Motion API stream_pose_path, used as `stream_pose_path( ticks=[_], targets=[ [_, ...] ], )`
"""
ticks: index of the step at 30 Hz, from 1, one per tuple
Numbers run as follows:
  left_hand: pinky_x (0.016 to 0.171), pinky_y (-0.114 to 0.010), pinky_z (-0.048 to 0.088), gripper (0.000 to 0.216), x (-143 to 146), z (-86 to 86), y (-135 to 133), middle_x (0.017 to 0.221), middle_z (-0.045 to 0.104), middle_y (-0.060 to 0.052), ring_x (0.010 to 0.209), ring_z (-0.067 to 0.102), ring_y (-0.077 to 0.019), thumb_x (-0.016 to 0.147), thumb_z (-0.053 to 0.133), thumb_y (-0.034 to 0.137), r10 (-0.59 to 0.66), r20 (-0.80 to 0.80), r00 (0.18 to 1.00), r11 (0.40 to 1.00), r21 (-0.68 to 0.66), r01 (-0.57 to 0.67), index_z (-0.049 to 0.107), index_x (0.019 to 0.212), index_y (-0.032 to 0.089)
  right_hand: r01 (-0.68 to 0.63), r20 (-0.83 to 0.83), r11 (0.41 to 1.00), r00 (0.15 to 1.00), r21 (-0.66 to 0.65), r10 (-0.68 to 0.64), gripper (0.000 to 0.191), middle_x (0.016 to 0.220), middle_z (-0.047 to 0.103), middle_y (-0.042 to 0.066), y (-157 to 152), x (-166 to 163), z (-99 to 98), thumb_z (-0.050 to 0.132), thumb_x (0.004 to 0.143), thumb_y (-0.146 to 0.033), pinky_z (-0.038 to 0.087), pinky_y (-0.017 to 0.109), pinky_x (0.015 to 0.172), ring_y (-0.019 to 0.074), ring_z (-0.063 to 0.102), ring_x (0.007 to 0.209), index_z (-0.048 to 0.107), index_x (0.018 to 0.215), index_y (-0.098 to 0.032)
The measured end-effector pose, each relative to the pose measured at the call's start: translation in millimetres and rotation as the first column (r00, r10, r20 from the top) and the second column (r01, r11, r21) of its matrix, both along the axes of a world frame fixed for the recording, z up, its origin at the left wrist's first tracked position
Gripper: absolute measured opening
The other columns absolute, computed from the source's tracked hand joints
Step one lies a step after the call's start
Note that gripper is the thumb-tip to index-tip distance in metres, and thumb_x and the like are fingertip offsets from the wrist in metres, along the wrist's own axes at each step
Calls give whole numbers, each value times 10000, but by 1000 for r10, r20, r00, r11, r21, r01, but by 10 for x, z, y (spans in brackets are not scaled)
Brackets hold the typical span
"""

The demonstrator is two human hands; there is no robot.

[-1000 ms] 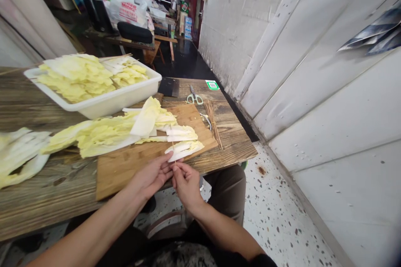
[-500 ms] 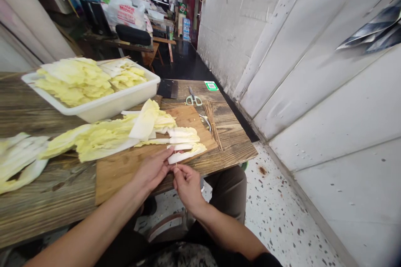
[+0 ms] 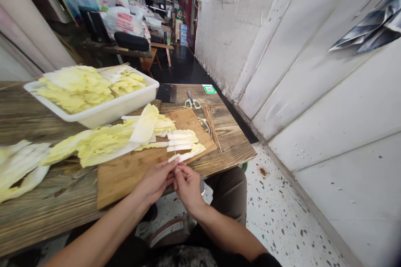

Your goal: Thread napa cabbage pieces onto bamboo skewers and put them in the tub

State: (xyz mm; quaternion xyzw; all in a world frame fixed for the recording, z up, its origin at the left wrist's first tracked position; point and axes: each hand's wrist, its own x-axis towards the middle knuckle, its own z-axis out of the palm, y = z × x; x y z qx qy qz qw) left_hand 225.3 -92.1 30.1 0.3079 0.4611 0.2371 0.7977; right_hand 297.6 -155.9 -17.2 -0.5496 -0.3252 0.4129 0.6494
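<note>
My right hand (image 3: pixel 188 187) pinches the near end of a thin bamboo skewer (image 3: pixel 175 154) at the table's front edge. Beside it, my left hand (image 3: pixel 159 180) is closed at the same end, its thumb touching the lower edge of the nearest napa cabbage strip (image 3: pixel 191 153). Several more pale cabbage strips (image 3: pixel 181 137) lie side by side beyond it on the wooden cutting board (image 3: pixel 125 179). Larger yellow-white cabbage leaves (image 3: pixel 103 142) spread leftward from the board. My fingers hide the skewer's tip.
A white plastic tub (image 3: pixel 122 106) heaped with skewered cabbage stands at the back left. Scissors (image 3: pixel 192 102) and a bundle of bamboo skewers (image 3: pixel 212 127) lie right of the board, near a green QR card (image 3: pixel 209 89). A white wall (image 3: pixel 282 75) runs along the right.
My left hand has drawn back toward my right hand, its thumb now at the near edge of the closest strip. The view has tilted up slightly.
</note>
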Motion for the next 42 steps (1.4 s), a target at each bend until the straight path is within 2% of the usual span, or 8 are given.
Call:
stream_pose_path(
  ticks=[12,14,17,20,23,29,35,42],
  targets=[
    [684,-251,611,132,-11,94,147,888,775,-138,825,753,-194,917,568,100,85,21,996,996,10,-85,665,833,131,8,62,1000,998,-26,-7,338,432,409,-86,-21,22,63,535,860,-507,286,215,421,84,329,388,590,745,-194],
    [819,-282,607,99,-90,109,100,1007,772,-140,958,741,-207,911,601,148,78,41,996,995,59,-81,688,955,131,12,89,1000,996,-3,-12,359,445,430,-81,-89,145,183,552,870,-526,313,210,441,81,366,407,607,756,-190],
    [1009,-340,536,383,-243,95,74,1168,737,-127,1160,668,-244,823,751,341,91,-1,996,967,240,-88,676,1154,165,-3,129,999,992,33,-2,368,490,505,-70,-284,424,469,590,883,-540,330,193,440,72,419,419,664,876,-180],
    [1111,-395,456,526,-343,101,115,1243,707,-83,1300,567,-279,659,867,463,176,16,984,906,389,-168,688,1092,226,-193,63,981,980,29,191,411,489,540,-77,-484,683,768,553,928,-559,258,179,343,47,339,309,667,975,-167],
    [1040,-478,521,471,-365,191,141,1148,732,-63,1303,547,-331,567,889,542,181,195,964,910,339,-239,678,850,230,-336,-102,940,935,55,340,406,466,542,-81,-544,797,914,607,913,-545,221,161,308,28,272,275,668,951,-145],
    [957,-563,572,329,-429,327,72,1020,747,-4,1169,617,-316,581,905,393,112,422,900,971,147,-190,655,712,223,-309,-221,950,925,29,308,433,395,462,-121,-378,766,786,696,820,-588,189,160,292,20,171,256,617,871,-165],
    [917,-431,604,484,-521,182,21,986,759,-54,1020,697,-277,552,936,368,99,238,966,970,192,-147,724,958,211,-207,-65,977,975,49,210,392,410,453,-108,-388,667,802,661,860,-556,202,172,318,29,221,281,663,886,-165],
    [906,-344,584,774,-545,77,2,1165,737,-143,1084,689,-291,524,887,615,90,41,995,952,291,-98,711,1128,165,-8,218,989,976,149,-25,302,540,623,-27,-317,491,699,691,846,-479,334,189,409,62,429,398,749,875,-184]
  ],
)
